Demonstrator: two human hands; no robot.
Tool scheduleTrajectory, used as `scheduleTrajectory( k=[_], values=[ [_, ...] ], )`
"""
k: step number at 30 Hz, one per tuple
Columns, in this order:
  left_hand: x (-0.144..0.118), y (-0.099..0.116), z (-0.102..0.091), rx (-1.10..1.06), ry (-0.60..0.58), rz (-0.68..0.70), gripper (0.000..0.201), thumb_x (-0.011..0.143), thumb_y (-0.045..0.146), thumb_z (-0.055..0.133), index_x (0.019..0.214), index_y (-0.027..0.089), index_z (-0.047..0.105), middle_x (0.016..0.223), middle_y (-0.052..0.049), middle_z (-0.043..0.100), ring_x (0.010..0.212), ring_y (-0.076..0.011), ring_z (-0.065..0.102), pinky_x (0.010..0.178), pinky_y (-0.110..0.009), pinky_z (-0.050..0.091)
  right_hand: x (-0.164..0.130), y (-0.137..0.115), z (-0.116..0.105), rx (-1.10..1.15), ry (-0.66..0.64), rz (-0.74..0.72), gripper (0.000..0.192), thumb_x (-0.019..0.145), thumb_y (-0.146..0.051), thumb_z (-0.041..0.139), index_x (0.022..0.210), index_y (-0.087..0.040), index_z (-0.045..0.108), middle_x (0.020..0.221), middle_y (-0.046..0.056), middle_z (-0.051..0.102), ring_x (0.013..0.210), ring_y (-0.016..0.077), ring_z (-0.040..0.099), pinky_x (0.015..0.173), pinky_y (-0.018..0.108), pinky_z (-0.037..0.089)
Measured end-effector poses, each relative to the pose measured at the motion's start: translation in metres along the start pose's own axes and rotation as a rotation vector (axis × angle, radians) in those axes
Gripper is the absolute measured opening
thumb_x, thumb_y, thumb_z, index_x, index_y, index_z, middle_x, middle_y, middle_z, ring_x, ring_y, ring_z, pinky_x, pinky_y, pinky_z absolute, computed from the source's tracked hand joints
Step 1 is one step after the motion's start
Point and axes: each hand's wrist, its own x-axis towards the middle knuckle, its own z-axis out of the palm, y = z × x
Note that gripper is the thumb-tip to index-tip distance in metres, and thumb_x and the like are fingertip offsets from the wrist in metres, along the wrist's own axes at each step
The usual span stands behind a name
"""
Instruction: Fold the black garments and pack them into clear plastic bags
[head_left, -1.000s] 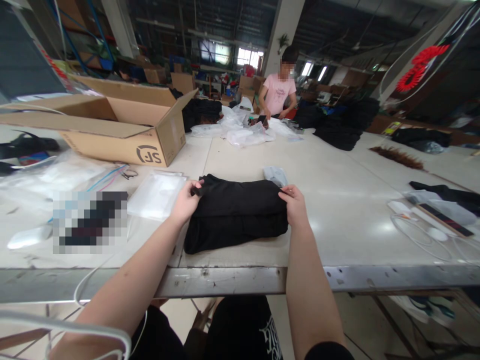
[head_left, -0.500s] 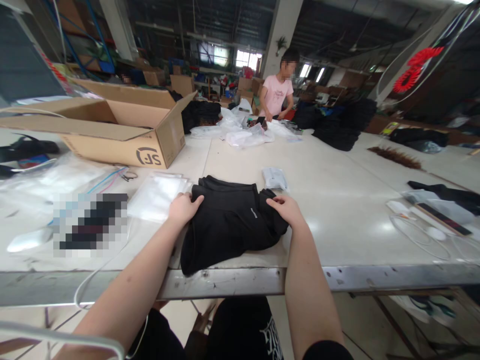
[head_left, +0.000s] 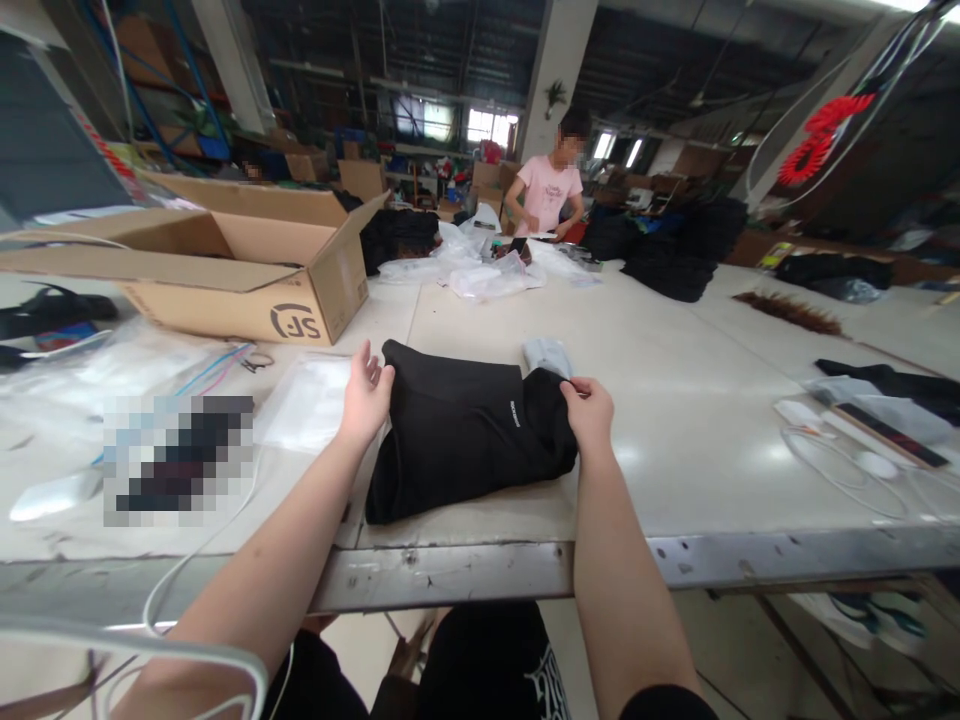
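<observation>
A folded black garment (head_left: 457, 430) with a small white print lies near the table's front edge. On its right end, my right hand (head_left: 591, 415) is closed, pinching the bunched cloth between thumb and fingers. My left hand (head_left: 366, 400) is at the garment's upper left corner, fingers raised and apart from the thumb, which rests by the cloth's edge. Behind the garment sits a small pale packet (head_left: 547, 355), partly covered by it. Clear plastic bags (head_left: 307, 400) lie just left of my left hand.
An open cardboard box (head_left: 247, 305) stands at the back left. A person in a pink shirt (head_left: 550, 190) works across the table beside black piles (head_left: 671, 260). White cables (head_left: 832, 480) and a phone (head_left: 892, 435) lie on the right. A metal strip (head_left: 480, 575) edges the table front.
The garment's top now lies flatter and smoother, its folded layers no longer showing at the back. My left hand has loosened its hold; my right hand has shifted slightly right along the cloth.
</observation>
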Motion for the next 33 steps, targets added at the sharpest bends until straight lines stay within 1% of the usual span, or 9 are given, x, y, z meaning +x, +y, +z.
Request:
scheduleTrajectory(
  k=[3,6,8,10,12,16,18,25,33],
  values=[
    [-0.012,0.011,-0.006,0.220,-0.162,0.118,0.056,0.091,0.044,0.053,0.141,0.018,0.049,0.159,-0.016,0.034,0.149,-0.0294,0.028,0.120,-0.048,0.029,-0.006,-0.005,-0.006,-0.114,0.000,-0.014,0.026,0.077,-0.035,0.063,0.092,-0.015,0.069,0.095,0.011,0.072,0.082,0.0227,0.063,0.087,0.039,0.049],
    [-0.032,0.025,-0.012,0.354,-0.598,0.209,0.059,0.093,0.054,0.047,0.142,0.021,0.052,0.157,-0.013,0.039,0.149,-0.0303,0.027,0.120,-0.052,0.026,-0.020,-0.026,-0.015,-0.146,0.160,-0.231,0.022,0.084,-0.034,0.055,0.090,-0.018,0.069,0.094,0.011,0.070,0.088,0.0239,0.061,0.092,0.041,0.047],
    [-0.046,0.028,-0.015,0.489,-0.819,0.212,0.078,0.084,0.067,0.055,0.150,0.026,0.043,0.164,-0.011,0.024,0.152,-0.0367,0.011,0.120,-0.059,0.021,-0.034,-0.044,-0.017,-0.114,0.161,-0.333,0.025,0.089,-0.036,0.052,0.089,-0.019,0.069,0.089,0.010,0.069,0.087,0.0242,0.061,0.089,0.040,0.048],
    [-0.056,0.025,-0.015,0.619,-0.942,0.194,0.094,0.074,0.075,0.061,0.154,0.030,0.036,0.165,-0.010,0.014,0.151,-0.0417,0.002,0.118,-0.064,0.015,-0.048,-0.057,-0.012,-0.124,0.044,-0.435,0.032,0.095,-0.040,0.046,0.099,-0.020,0.071,0.100,0.012,0.070,0.098,0.0258,0.061,0.095,0.041,0.046],
    [-0.059,0.019,-0.016,0.695,-1.007,0.183,0.102,0.070,0.079,0.062,0.155,0.032,0.031,0.165,-0.009,0.010,0.150,-0.0434,-0.002,0.118,-0.066,0.012,-0.060,-0.061,-0.002,-0.286,-0.190,-0.502,0.041,0.097,-0.046,0.044,0.119,-0.021,0.068,0.126,0.014,0.064,0.123,0.0300,0.053,0.109,0.046,0.037],
    [-0.056,0.011,-0.017,0.716,-1.035,0.197,0.103,0.070,0.080,0.061,0.156,0.034,0.027,0.165,-0.008,0.005,0.150,-0.0426,-0.002,0.118,-0.065,0.014,-0.074,-0.049,0.023,-0.777,-0.700,-0.304,0.071,0.094,-0.065,0.040,0.152,-0.023,0.040,0.161,0.014,0.031,0.149,0.0414,0.018,0.118,0.060,0.012],
    [-0.054,0.010,-0.018,0.715,-1.033,0.196,0.103,0.070,0.080,0.060,0.156,0.034,0.027,0.165,-0.008,0.006,0.150,-0.0428,-0.002,0.118,-0.064,0.015,-0.075,-0.042,0.030,-0.878,-0.803,-0.248,0.077,0.095,-0.071,0.028,0.157,-0.027,0.027,0.166,0.011,0.019,0.152,0.0406,0.009,0.119,0.059,0.006],
    [-0.055,0.009,-0.022,0.647,-0.961,0.192,0.098,0.080,0.077,0.051,0.158,0.027,0.022,0.166,-0.012,0.011,0.152,-0.0370,0.006,0.120,-0.056,0.019,-0.073,-0.041,0.029,-0.936,-0.834,-0.216,0.084,0.090,-0.080,0.014,0.159,-0.032,0.014,0.168,0.008,0.009,0.153,0.0382,0.000,0.120,0.059,0.001],
    [-0.055,0.007,-0.020,0.648,-0.875,0.175,0.074,0.090,0.069,0.042,0.150,0.025,0.043,0.165,-0.013,0.018,0.152,-0.0380,0.012,0.118,-0.065,0.012,-0.064,-0.054,0.027,-0.989,-0.942,-0.194,0.086,0.091,-0.078,0.023,0.159,-0.026,0.017,0.167,0.010,0.011,0.152,0.0398,0.001,0.120,0.059,0.000]
  ],
)
